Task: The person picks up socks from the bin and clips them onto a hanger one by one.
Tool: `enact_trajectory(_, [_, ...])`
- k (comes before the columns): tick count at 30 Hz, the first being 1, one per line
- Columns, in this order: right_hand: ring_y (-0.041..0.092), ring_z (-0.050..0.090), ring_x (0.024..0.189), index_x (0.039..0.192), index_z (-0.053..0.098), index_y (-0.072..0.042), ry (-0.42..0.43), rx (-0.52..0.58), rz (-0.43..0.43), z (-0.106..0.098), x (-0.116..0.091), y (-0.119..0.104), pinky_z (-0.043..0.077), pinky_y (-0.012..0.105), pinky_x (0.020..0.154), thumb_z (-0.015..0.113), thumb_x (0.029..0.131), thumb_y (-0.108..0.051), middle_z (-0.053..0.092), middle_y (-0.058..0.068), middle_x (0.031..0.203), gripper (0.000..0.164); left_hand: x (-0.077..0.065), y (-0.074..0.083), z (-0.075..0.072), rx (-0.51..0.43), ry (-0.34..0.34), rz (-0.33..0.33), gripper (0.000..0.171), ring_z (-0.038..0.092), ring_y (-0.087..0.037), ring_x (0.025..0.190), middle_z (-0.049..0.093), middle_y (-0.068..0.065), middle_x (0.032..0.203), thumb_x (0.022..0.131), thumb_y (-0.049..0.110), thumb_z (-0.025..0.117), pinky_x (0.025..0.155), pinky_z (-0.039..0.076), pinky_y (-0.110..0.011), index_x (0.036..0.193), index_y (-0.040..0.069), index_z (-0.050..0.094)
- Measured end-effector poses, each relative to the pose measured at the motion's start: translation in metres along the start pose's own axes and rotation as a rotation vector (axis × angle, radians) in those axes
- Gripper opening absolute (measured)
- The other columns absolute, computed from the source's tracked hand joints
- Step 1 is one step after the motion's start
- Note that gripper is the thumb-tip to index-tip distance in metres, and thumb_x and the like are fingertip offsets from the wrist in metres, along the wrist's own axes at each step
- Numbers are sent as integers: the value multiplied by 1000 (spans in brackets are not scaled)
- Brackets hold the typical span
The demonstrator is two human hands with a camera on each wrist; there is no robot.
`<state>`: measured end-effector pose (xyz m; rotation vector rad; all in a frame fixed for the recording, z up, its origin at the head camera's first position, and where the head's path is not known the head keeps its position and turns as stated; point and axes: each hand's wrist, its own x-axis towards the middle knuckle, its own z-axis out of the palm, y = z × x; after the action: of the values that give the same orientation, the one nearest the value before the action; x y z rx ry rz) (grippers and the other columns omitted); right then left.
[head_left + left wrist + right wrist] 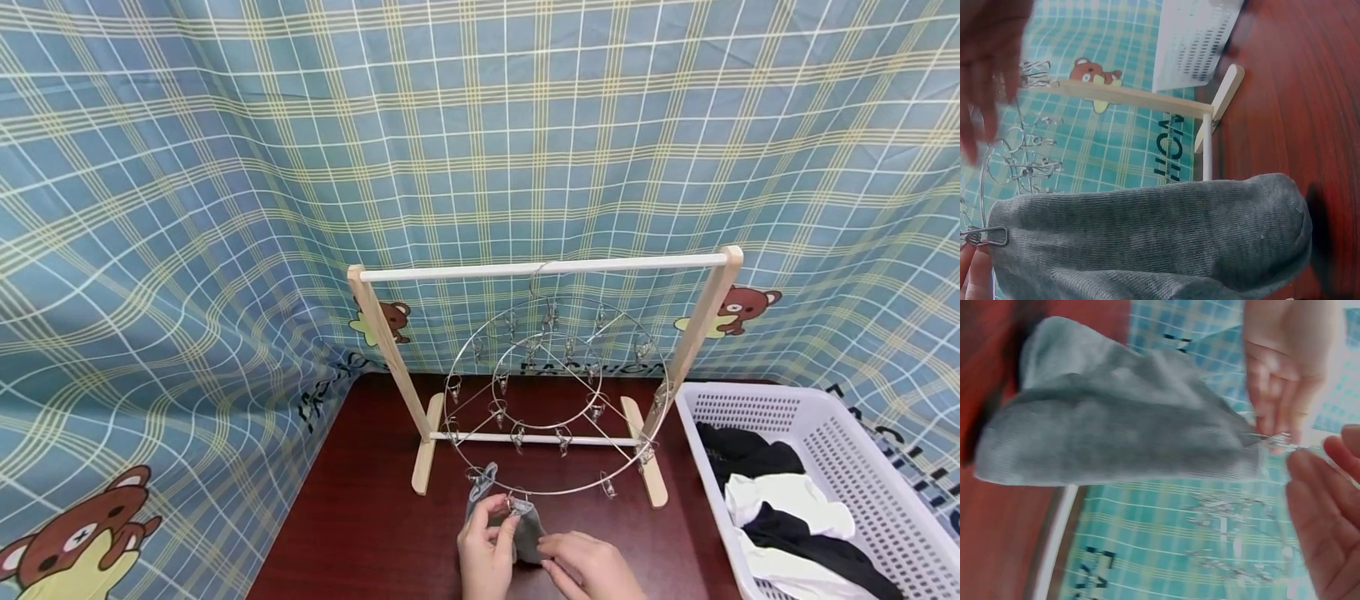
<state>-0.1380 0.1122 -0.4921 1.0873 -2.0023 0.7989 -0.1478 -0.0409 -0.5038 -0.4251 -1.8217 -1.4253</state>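
A grey sock (1147, 231) hangs by its cuff from a metal wire clip (991, 236) on the round hanger (558, 493). My left hand (487, 546) pinches this clip between thumb and fingers at the cuff. Close beside the sock, my right hand (588, 562) has its fingers loosely extended. In the right wrist view that right hand (1329, 512) appears near the clip, with nothing in its fingers. Another grey piece of fabric (480, 487) hangs just left of the sock, partly behind my left hand.
The hanger, with several clips, hooks over the white bar (465, 271) of a wooden stand (393, 358) on the dark red table (337, 517). At right, a white basket (708, 492) holds black and white clothing (795, 504). A checked curtain (487, 150) surrounds the table.
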Motion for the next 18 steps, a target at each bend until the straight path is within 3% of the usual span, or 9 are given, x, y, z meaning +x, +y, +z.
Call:
enact_trajectory(4, [11, 59, 75, 85, 64, -5, 119, 83, -156, -13, 17, 0, 48, 18, 68, 51, 90, -14, 63, 3, 84, 17, -2, -4, -2, -14, 16, -13, 28, 60, -24, 71, 61, -18, 80, 67, -13, 67, 51, 50, -17, 92, -7, 56])
enact_trajectory(8, [21, 58, 74, 84, 64, 3, 234, 77, -212, -34, 39, 1, 47, 21, 73, 52, 88, -10, 63, 11, 85, 18, -1, -5, -5, -21, 40, -30, 28, 60, -20, 72, 60, -18, 80, 66, -13, 68, 52, 50, -17, 91, -7, 56])
enact_trajectory(13, [28, 56, 77, 83, 65, 5, 330, -67, -142, -56, 51, 9, 43, 23, 81, 54, 89, -14, 62, 16, 88, 23, 2, -3, -10, 12, 58, -17, 30, 59, -22, 70, 60, -19, 78, 63, -16, 68, 50, 49, -17, 89, -9, 56])
enact_trajectory(18, [32, 54, 86, 84, 66, 5, 363, -203, -50, -69, 48, 22, 38, 22, 90, 54, 89, -22, 60, 21, 96, 30, 13, 13, -18, 69, 68, -17, 30, 59, -27, 67, 59, -22, 76, 61, -20, 66, 50, 49, -18, 87, -11, 56])
